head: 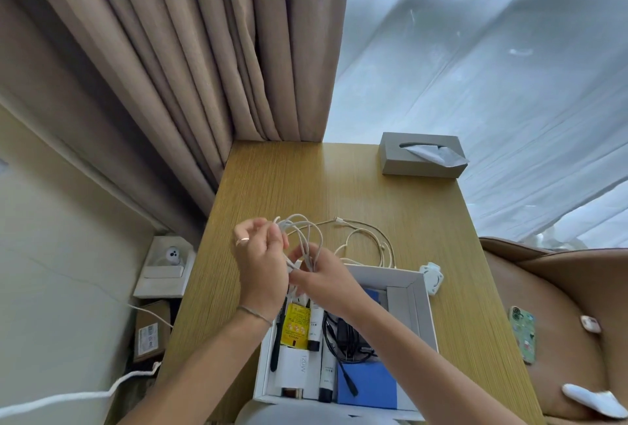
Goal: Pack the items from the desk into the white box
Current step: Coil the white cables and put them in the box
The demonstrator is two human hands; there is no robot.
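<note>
Both my hands hold a white cable (307, 232) above the desk, looped into a bundle. My left hand (260, 254) grips the loops from the left, and my right hand (326, 271) pinches the bundle's lower end. The rest of the cable (370, 237) trails loose on the desk behind. The white box (423, 309) stands open at the desk's near edge. Inside it lie a yellow tube, a black comb, white tubes, a white charger carton, a black cable and a blue card. A small white round device (431, 277) sits by the box's far right corner.
A grey tissue box (419, 159) stands at the desk's far right. Right of the desk, a brown seat holds a phone in a patterned case (523, 338), a small earbud case (590, 323) and a white object (593, 399). Curtains hang behind. Boxes and a white cord lie on the floor at left.
</note>
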